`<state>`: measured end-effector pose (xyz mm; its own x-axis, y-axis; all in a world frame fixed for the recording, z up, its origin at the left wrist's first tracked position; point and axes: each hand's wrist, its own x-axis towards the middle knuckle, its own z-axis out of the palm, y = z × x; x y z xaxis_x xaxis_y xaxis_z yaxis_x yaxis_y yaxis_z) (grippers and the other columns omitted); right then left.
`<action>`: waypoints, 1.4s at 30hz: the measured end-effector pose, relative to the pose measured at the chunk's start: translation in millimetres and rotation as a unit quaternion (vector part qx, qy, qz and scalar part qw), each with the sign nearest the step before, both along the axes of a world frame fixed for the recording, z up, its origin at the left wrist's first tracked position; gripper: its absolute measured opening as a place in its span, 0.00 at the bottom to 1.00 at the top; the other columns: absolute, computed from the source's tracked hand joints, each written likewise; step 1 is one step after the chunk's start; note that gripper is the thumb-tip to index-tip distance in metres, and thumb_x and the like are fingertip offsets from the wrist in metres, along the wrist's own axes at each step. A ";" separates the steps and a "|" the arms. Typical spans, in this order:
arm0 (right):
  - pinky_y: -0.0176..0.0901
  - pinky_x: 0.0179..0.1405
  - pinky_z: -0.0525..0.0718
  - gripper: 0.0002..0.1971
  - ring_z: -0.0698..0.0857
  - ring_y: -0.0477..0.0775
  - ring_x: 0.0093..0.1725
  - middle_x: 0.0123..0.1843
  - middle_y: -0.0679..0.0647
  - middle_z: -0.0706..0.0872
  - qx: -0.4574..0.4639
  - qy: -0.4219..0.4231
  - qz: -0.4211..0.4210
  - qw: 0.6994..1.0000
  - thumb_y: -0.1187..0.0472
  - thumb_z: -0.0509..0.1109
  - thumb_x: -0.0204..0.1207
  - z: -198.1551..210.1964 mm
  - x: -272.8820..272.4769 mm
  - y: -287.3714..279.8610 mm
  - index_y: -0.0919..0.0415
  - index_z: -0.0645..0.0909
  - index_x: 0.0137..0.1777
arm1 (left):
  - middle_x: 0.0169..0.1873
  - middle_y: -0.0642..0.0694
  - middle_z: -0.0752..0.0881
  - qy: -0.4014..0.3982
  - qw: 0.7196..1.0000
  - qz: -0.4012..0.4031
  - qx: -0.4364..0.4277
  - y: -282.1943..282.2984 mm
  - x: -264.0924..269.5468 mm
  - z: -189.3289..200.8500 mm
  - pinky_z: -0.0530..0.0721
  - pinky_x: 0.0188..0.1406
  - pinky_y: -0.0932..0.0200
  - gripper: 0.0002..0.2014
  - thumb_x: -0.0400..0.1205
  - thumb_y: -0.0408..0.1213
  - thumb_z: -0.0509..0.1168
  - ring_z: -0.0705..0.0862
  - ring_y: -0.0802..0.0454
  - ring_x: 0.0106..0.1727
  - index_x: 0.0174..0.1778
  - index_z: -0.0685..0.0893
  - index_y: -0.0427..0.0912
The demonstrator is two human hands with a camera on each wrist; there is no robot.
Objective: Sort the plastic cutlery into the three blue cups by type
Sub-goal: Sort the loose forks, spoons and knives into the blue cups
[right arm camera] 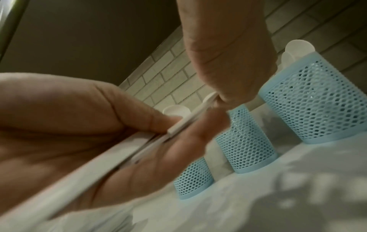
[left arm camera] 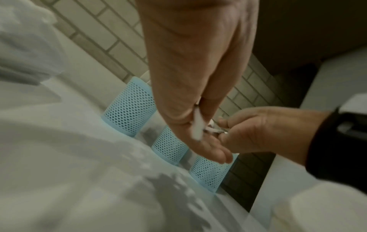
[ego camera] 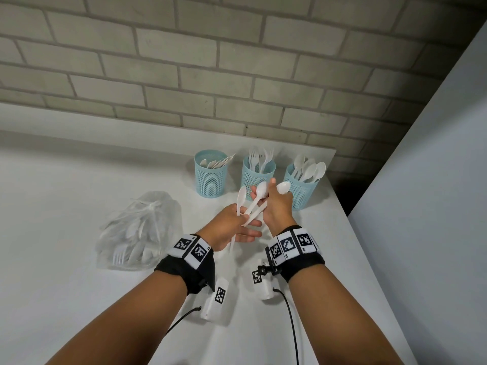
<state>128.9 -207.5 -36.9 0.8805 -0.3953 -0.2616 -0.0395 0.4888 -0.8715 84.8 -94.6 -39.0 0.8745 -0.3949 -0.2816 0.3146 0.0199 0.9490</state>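
Three blue mesh cups stand in a row at the back of the white table: the left cup [ego camera: 210,177] holds knives, the middle cup [ego camera: 258,177] forks, the right cup [ego camera: 303,188] spoons. In front of them my left hand [ego camera: 237,225] pinches the handles of white plastic spoons [ego camera: 257,200] between thumb and fingers, bowls pointing up. My right hand [ego camera: 274,204] grips the same bunch higher up, near the bowls. In the right wrist view my left thumb [right arm camera: 143,116] presses the spoon handles [right arm camera: 139,150] flat on the fingers.
A clear plastic bag [ego camera: 139,233] of mixed white cutlery lies on the table left of my hands. A brick wall [ego camera: 237,75] runs behind the cups. The table's right edge [ego camera: 350,222] drops off close beside the spoon cup.
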 end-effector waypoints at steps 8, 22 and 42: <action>0.47 0.38 0.83 0.27 0.83 0.52 0.40 0.45 0.55 0.80 -0.132 0.027 0.015 0.991 0.64 0.64 0.81 -0.8 1.7 -1.6 0.58 0.57 0.76 | 0.39 0.44 0.82 -0.049 0.997 0.010 0.062 -9.0 -0.8 0.4 0.82 0.32 0.66 0.11 0.86 0.28 0.52 0.83 0.52 0.33 0.58 0.77 0.41; 0.58 0.60 0.81 0.07 0.83 0.61 0.57 0.56 0.59 0.82 -0.338 -0.051 0.121 0.932 0.54 0.50 0.85 -11.8 -8.4 19.2 0.52 0.68 0.56 | 0.58 0.41 0.85 0.012 0.999 0.040 0.026 -17.2 11.8 4.9 0.84 0.52 0.47 0.19 0.88 0.50 0.44 0.84 0.47 0.50 0.69 0.73 0.50; 0.43 0.33 0.86 0.12 0.87 0.52 0.36 0.47 0.58 0.84 -0.209 0.010 0.135 0.969 0.68 0.67 0.78 5.6 9.8 -32.9 0.56 0.73 0.57 | 0.25 0.53 0.67 0.012 0.998 -0.016 0.065 -12.3 19.4 -5.8 0.59 0.20 0.69 0.15 0.86 0.50 0.55 0.60 0.59 0.23 0.48 0.82 0.44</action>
<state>138.7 -240.4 -31.3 0.9628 -0.2268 -0.1469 -0.1360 0.0630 -0.9887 104.2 -106.8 -44.8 0.8544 -0.3819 -0.3523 0.3349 -0.1135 0.9354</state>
